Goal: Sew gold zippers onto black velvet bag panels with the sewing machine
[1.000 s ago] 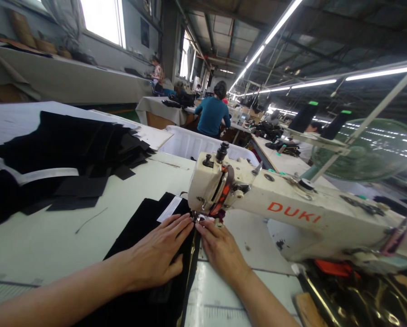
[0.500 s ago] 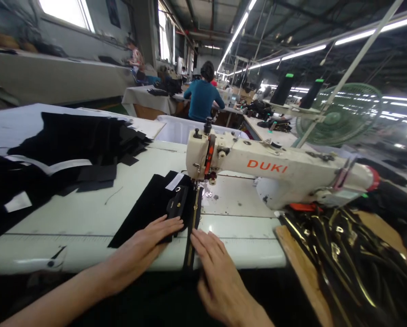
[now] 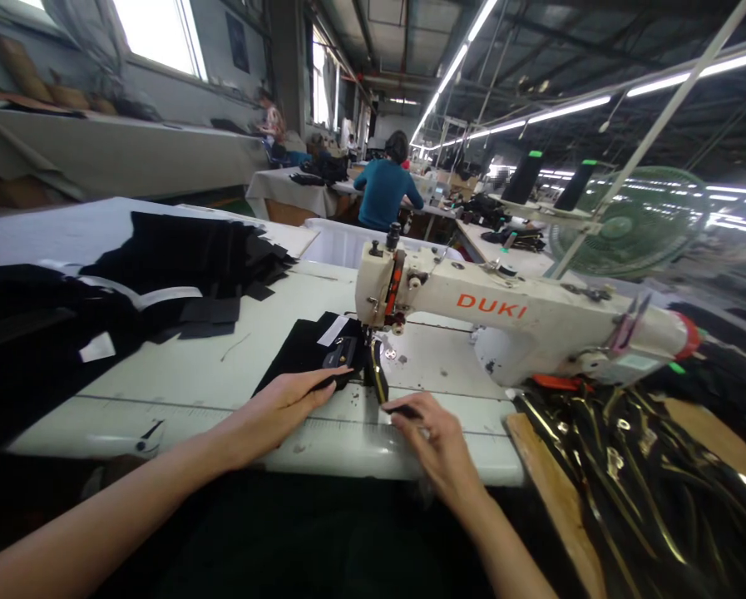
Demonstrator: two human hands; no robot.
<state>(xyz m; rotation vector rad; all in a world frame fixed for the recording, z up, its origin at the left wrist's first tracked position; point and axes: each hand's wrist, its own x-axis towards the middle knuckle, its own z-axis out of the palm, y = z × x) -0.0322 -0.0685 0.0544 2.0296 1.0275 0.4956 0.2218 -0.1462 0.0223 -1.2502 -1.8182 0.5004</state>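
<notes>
My left hand (image 3: 285,409) pinches the near edge of a black fabric panel (image 3: 294,353) between thumb and fingers. The panel carries a white label (image 3: 333,330) and a small black patch (image 3: 343,353) with metal fittings. My right hand (image 3: 440,439) is closed on the near end of a black zipper tape (image 3: 377,372) with gold teeth, which bends toward me. Both pieces run up to the needle area of a white sewing machine (image 3: 428,287), where the presser foot hides their far ends.
Stacked black fabric pieces (image 3: 185,258) lie on the left. Thread snips (image 3: 150,434) rest near the table's front edge. Many gold-toothed zippers (image 3: 634,466) are heaped at right, beside a wooden board edge (image 3: 553,491). A green fan (image 3: 634,220) and a seated person (image 3: 385,191) are beyond.
My right hand has gone from lying on the zipper tape to pinching its end, swung right, apart from the panel. My left hand has shifted from flat on the panel to gripping its edge.
</notes>
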